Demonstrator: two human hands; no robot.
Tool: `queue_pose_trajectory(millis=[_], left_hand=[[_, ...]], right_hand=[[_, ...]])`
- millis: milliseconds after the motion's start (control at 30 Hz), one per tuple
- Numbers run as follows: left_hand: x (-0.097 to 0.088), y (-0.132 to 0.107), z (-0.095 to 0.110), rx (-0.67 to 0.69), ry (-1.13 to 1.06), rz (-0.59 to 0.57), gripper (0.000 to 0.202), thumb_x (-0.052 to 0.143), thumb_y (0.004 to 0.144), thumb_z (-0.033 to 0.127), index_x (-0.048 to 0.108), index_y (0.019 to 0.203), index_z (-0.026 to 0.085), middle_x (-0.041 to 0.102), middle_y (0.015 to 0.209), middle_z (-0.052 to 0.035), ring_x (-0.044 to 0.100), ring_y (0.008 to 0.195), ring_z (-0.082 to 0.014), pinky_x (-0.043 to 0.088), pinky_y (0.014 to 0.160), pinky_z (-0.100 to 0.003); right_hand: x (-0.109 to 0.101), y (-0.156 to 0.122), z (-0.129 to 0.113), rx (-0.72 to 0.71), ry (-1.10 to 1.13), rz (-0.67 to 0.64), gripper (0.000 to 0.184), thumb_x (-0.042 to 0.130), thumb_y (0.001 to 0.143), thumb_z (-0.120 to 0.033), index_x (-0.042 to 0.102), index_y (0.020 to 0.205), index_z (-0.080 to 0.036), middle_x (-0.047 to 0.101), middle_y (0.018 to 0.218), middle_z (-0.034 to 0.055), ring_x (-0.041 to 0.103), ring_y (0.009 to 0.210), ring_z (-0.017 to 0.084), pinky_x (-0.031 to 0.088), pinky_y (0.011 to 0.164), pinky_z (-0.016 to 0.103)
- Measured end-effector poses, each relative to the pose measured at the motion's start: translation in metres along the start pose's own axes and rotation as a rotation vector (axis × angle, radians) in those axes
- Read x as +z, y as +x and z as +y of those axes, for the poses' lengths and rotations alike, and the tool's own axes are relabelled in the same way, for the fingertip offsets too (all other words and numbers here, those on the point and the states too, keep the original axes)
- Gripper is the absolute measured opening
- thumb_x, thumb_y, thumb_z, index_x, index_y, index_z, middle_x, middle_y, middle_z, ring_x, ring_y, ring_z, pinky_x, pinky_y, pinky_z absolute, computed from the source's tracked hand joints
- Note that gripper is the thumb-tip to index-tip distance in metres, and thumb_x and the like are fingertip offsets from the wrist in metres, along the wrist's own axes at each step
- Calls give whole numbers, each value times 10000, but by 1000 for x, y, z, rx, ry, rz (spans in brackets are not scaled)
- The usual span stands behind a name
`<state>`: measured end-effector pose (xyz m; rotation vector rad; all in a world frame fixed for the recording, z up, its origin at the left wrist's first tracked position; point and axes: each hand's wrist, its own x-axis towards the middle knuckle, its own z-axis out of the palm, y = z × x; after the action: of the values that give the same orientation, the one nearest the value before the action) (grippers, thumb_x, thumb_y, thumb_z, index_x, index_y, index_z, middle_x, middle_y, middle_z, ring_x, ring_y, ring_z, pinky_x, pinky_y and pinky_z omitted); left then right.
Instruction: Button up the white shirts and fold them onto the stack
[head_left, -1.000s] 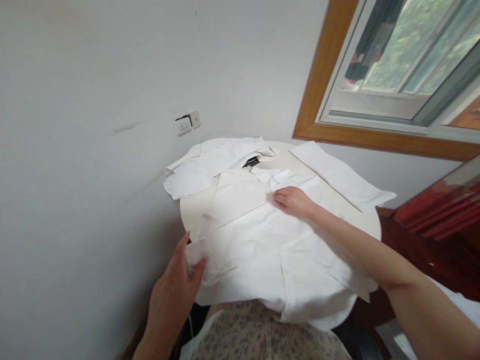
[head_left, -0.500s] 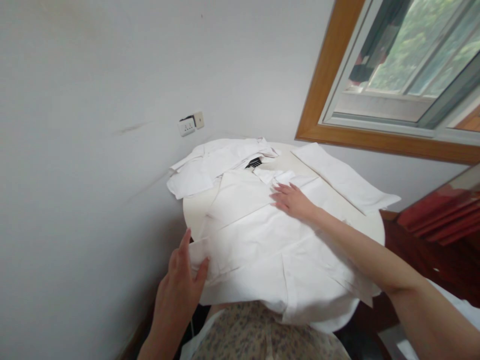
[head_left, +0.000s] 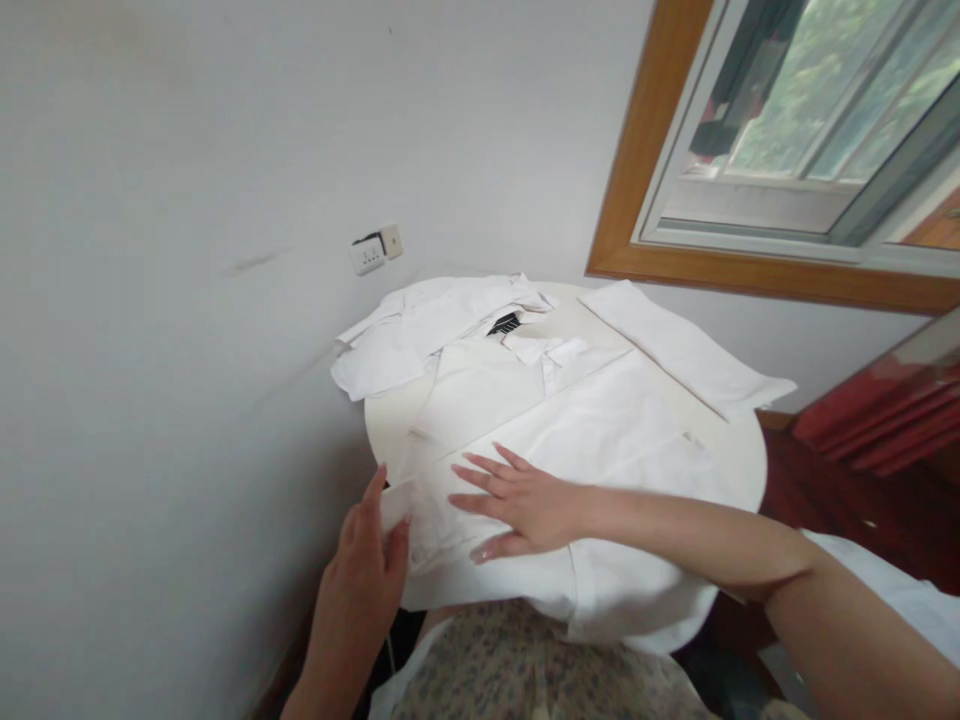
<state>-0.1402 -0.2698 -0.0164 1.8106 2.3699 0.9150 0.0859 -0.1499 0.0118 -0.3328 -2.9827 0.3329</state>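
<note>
A white shirt [head_left: 600, 430] lies spread over a small round table [head_left: 739, 455], one sleeve folded across its body. My left hand [head_left: 367, 575] rests at the shirt's near left edge, thumb and fingers closed on the sleeve cuff. My right hand [head_left: 517, 500] lies flat on the shirt near the cuff, fingers stretched out and spread, holding nothing. The shirt's other sleeve [head_left: 679, 345] stretches toward the right, over the table's far edge.
More white clothes [head_left: 420, 325] are piled at the table's back left against the wall. A wall socket [head_left: 373, 249] sits above them. A wood-framed window [head_left: 652, 160] is at the upper right, dark red furniture [head_left: 877, 430] to the right.
My right hand slid from the shirt's collar area toward me and to the left, now lying flat beside my left hand. My left hand stayed on the cuff.
</note>
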Motion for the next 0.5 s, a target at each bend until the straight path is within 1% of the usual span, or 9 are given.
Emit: queue_pose_trajectory(millis=[100, 200, 267, 333, 367, 400, 433, 500], left_hand=[[1, 1, -4, 4, -13, -9, 592, 378, 934, 405, 257, 1486, 227, 558, 1287, -122, 613, 1066, -267, 543, 818, -395], [0, -1, -6, 18, 8, 4, 602, 381, 934, 402, 238, 1494, 231, 578, 1224, -111, 617, 1035, -258, 535, 833, -393], [-2, -1, -4, 24, 82, 60, 607, 408, 925, 407, 276, 1485, 214, 584, 1170, -123, 608, 1031, -274, 521, 857, -421], [-4, 0, 2, 63, 178, 171, 595, 461, 903, 406, 366, 1448, 187, 561, 1194, -160, 563, 1105, -317, 478, 924, -485], [-4, 2, 7, 108, 206, 229, 570, 480, 896, 391, 414, 1419, 172, 543, 1230, -178, 528, 1157, -335, 447, 964, -510], [-4, 4, 12, 173, 207, 266, 529, 486, 896, 365, 459, 1384, 162, 531, 1262, -185, 497, 1201, -338, 419, 1000, -517], [-2, 6, 17, 251, 184, 272, 478, 477, 904, 330, 495, 1349, 156, 530, 1282, -179, 477, 1230, -325, 398, 1030, -505], [6, 11, 28, 410, 102, 197, 401, 443, 925, 270, 535, 1295, 148, 564, 1278, -151, 482, 1242, -271, 394, 1059, -438]], right_hand=[[1, -1, -3, -48, -39, 21, 662, 491, 882, -623, 396, 1457, -309, 148, 1603, 68, 43, 1475, 274, -33, 1163, 496], [-1, -4, -2, -108, -56, 11, 623, 534, 871, -601, 447, 1423, -325, 182, 1597, 57, 56, 1474, 282, -87, 1143, 526], [-4, -5, -2, -161, -32, -4, 585, 525, 891, -574, 451, 1417, -331, 234, 1583, 42, 77, 1474, 256, -139, 1130, 518], [-8, -5, -2, -216, 38, -20, 539, 506, 919, -531, 444, 1418, -337, 294, 1562, 23, 119, 1470, 215, -151, 1136, 482], [-10, -4, -1, -236, 92, -26, 531, 493, 934, -507, 428, 1430, -329, 319, 1552, 23, 154, 1463, 192, -124, 1150, 454], [-12, -3, 0, -246, 155, -27, 528, 471, 952, -478, 400, 1448, -311, 339, 1543, 30, 192, 1453, 168, -70, 1168, 421], [-14, -2, 3, -239, 219, -18, 525, 434, 974, -449, 367, 1469, -288, 354, 1536, 40, 229, 1440, 144, 1, 1179, 385], [-16, 0, 11, -150, 307, 29, 517, 348, 1006, -415, 317, 1496, -252, 373, 1525, 55, 271, 1421, 111, 134, 1169, 330]])
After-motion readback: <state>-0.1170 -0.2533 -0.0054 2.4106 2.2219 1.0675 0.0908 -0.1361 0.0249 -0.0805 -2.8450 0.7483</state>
